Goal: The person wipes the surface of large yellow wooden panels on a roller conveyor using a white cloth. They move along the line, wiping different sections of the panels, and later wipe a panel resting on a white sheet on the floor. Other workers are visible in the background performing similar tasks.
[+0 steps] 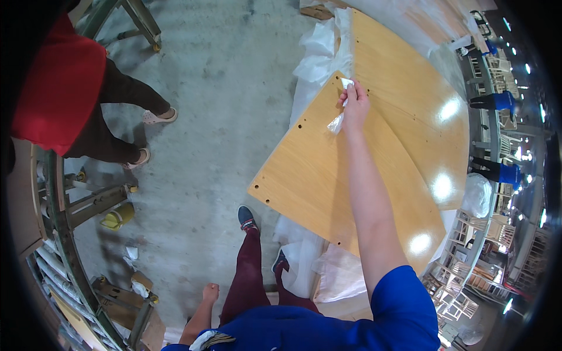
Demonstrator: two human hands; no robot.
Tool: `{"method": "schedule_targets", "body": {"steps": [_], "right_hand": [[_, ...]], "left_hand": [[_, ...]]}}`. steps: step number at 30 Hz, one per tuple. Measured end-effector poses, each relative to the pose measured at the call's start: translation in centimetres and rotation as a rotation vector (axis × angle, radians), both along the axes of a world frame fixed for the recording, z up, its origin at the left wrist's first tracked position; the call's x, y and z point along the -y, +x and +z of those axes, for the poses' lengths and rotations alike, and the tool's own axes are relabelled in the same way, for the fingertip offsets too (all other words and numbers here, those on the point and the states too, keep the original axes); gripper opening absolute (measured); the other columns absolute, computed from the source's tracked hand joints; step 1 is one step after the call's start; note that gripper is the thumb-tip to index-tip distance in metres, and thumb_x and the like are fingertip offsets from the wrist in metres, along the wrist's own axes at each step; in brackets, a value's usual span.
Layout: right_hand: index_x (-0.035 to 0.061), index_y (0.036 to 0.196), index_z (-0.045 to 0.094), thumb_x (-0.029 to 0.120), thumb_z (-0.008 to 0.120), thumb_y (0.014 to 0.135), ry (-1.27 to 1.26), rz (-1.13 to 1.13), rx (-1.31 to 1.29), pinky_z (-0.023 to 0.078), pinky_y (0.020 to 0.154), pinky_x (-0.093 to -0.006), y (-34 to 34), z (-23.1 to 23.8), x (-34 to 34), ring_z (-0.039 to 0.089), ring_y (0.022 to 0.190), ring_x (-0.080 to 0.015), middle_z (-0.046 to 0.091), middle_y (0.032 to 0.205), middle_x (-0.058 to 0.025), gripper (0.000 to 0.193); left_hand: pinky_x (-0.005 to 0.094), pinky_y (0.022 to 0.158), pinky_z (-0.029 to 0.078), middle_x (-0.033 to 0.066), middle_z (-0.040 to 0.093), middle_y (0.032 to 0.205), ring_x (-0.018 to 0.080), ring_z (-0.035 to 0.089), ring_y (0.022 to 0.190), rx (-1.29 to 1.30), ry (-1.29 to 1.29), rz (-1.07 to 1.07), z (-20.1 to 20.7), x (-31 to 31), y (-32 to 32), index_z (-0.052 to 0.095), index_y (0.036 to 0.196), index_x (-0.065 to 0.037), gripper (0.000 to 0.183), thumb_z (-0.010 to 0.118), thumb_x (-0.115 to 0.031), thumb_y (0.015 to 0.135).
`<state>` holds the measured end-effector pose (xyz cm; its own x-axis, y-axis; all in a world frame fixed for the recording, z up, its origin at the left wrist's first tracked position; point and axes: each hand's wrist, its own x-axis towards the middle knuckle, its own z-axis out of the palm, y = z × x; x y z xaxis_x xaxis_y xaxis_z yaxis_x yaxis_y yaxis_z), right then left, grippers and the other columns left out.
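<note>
My right hand point(355, 109) is closed on a crumpled piece of shiny white plastic film point(335, 124), its ends sticking out above and below the fingers. It is over the upper corner of a varnished light wooden panel point(310, 158) with a curved edge and several dark holes near its straight sides. Under that lies a second panel point(410, 111) of the same wood, also curved. My left hand point(211, 292) hangs low at my left side, curled into a loose fist, with nothing showing in it.
White wrapping film point(316, 55) spills out along the panels' left side. A person in a red top point(64, 88) stands at the left beside a metal-framed cart point(58, 216). A yellow container point(118, 216) sits on the concrete floor. Wooden chairs point(459, 298) stand far right, with people in blue.
</note>
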<state>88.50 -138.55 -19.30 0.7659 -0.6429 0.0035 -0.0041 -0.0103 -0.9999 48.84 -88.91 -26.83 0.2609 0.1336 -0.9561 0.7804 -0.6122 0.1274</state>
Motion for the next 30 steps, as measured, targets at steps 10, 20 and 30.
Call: {"method": "schedule_targets", "body": {"steps": [10,20,30], "right_hand": [[-0.0023,0.104,0.062,0.015,0.054,0.088,-0.443,-0.104,-0.043,0.046,0.069,-0.0261,1.5,-2.0,1.8,0.058,0.075,-0.0143,0.064,0.085,-0.0103,0.025],[-0.0031,0.1,0.063,0.016,0.053,0.087,-0.58,-0.153,-0.118,0.046,0.077,-0.0306,2.1,-1.5,0.6,0.061,0.084,-0.0214,0.065,0.091,-0.0156,0.025],[-0.0037,0.098,0.064,0.018,0.053,0.085,-0.682,-0.163,-0.174,0.045,0.079,-0.033,1.4,-0.4,-0.8,0.061,0.088,-0.0261,0.065,0.092,-0.0179,0.027]], "left_hand": [[0.0225,0.054,0.044,0.0046,0.055,0.075,0.0095,0.052,0.058,0.088,-0.335,0.412,-3.8,4.8,2.5,0.058,0.096,-0.002,0.025,0.047,-0.024,0.092],[0.0242,0.053,0.046,0.0061,0.057,0.074,0.011,0.054,0.057,0.05,-0.197,0.421,-3.6,3.1,2.1,0.06,0.094,-0.001,0.023,0.047,-0.019,0.089],[0.0248,0.053,0.046,0.0064,0.058,0.073,0.0118,0.055,0.058,0.089,-0.197,0.324,-3.5,2.1,0.8,0.06,0.094,-0.001,0.025,0.045,-0.021,0.091]]}}
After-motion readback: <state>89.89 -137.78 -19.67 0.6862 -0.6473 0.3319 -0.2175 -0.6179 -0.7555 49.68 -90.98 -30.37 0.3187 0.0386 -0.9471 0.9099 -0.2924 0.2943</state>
